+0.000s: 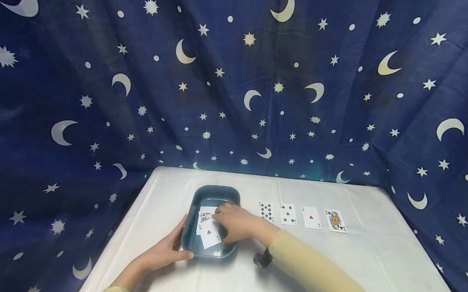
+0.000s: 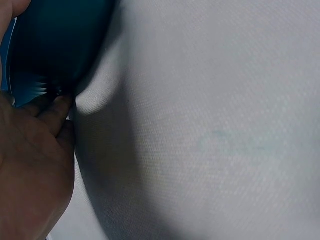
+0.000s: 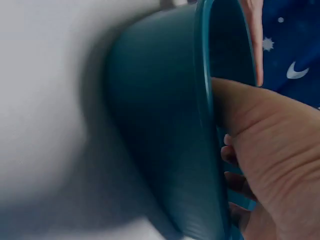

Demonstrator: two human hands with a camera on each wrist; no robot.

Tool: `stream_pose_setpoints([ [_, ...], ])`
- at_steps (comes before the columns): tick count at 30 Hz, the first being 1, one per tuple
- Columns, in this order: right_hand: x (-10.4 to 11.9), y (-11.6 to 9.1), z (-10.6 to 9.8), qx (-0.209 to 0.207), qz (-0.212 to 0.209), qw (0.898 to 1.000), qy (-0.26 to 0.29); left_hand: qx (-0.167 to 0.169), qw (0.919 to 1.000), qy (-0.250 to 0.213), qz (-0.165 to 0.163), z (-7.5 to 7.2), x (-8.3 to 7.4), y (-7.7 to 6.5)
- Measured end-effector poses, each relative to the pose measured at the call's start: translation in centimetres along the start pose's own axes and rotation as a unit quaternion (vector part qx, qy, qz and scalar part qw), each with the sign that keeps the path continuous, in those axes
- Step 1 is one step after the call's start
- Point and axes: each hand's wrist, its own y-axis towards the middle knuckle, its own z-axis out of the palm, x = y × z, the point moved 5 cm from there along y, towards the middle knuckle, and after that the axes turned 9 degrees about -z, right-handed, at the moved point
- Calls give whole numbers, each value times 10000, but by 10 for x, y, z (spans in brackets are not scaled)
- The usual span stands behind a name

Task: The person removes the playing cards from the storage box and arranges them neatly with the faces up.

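- Head view: a dark blue curtain [image 1: 229,49] hung behind everything.
- White table [image 1: 343,268], bearing the tray and cards.
- Tray [image 1: 214,192], towards the table's left, cards inside.
- Right hand [image 1: 238,223], reaching into the tray over those cards; its fingers were bent, but whether they pinched a card could not be told.
- Left hand [image 1: 162,253], gripping the tray's near left corner, fingers along the outer wall, thumb by the near rim.
- Cards: four lay face up in a spaced row right of the tray: two black-pip cards [image 1: 288,214], a heart ace [image 1: 312,217] and a court card [image 1: 335,221]. Inside the tray, a club card [image 1: 209,233] overlapped a picture card [image 1: 206,212].
- Progress: four were out and at least two remained inside, so the sorting seemed unfinished.
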Motion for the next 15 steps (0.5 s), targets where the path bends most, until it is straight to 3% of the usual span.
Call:
stream_pose_setpoints([
  [8,2,18,8,335,300,9990,64,105,9999,7,132,1,-5,0],
  [15,4,27,14,459,243,9986,62,14,9998,45,179,0,-6,-4],
])
